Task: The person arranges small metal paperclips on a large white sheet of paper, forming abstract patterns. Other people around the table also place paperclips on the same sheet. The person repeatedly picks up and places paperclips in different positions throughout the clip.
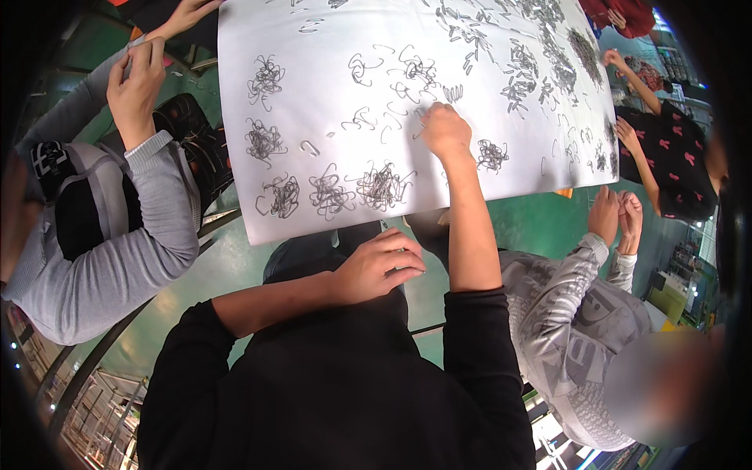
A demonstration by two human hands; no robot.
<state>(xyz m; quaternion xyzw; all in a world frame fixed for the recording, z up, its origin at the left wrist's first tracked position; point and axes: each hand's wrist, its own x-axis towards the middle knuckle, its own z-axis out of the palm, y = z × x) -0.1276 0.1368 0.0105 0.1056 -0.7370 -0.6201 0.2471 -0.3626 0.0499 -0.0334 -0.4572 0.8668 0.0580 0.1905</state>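
My right hand (448, 131) reaches over a white-covered table (305, 82), its fingers closed and pointing down at the surface. A thin wire hook shows right beside the fingertips, but whether they grip it is hidden. Just above this hand a short row of wire hooks (453, 93) lies lined up. Nearer me are tangled heaps of dark bent wire hooks (382, 186), with another small heap (492, 155) to the right of my wrist. My left hand (381, 265) hangs in front of my torso, off the table, fingers loosely curved and slightly apart, nothing visible in them.
More hook heaps (265, 141) line the table's left side, and many metal pieces (523, 74) spread across its far right. A person in a grey sweater (141, 243) sits at left, another in a patterned grey top (572, 313) at right. Others' hands are at the right edge.
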